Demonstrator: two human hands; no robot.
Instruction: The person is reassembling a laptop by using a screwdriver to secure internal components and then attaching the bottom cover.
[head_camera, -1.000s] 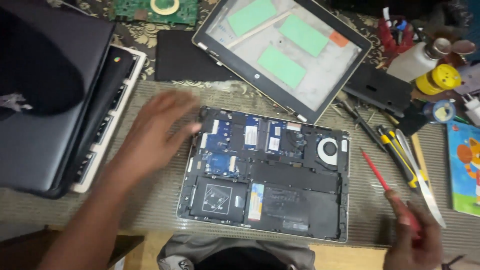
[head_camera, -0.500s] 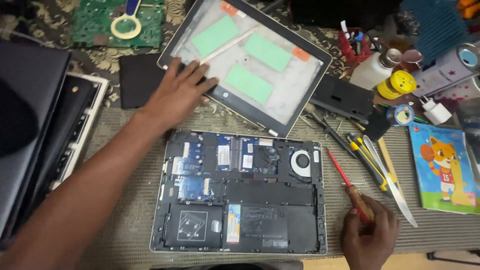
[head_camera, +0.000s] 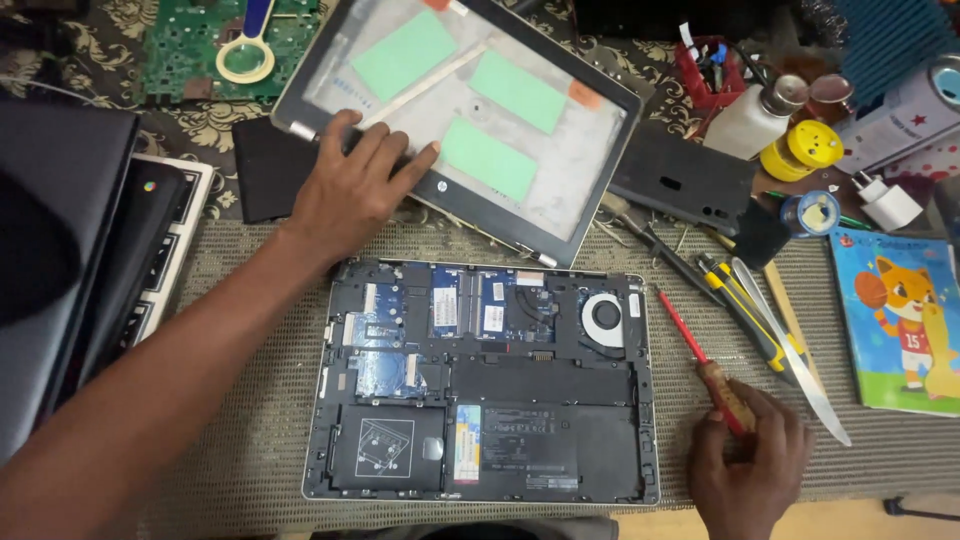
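On the woven mat: opened laptop (head_camera: 485, 380), internals exposed, between both hands.
Left hand (head_camera: 345, 190): fingers spread flat on grey bottom cover (head_camera: 460, 110), not gripping.
Right hand (head_camera: 750, 460): closed around red screwdriver (head_camera: 700, 360), tip beside laptop's right edge.

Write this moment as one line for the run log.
left hand: on laptop bottom cover | right hand: holds red screwdriver | open laptop: between hands

Grey woven mat (head_camera: 250, 300) over patterned tablecloth (head_camera: 100, 50).
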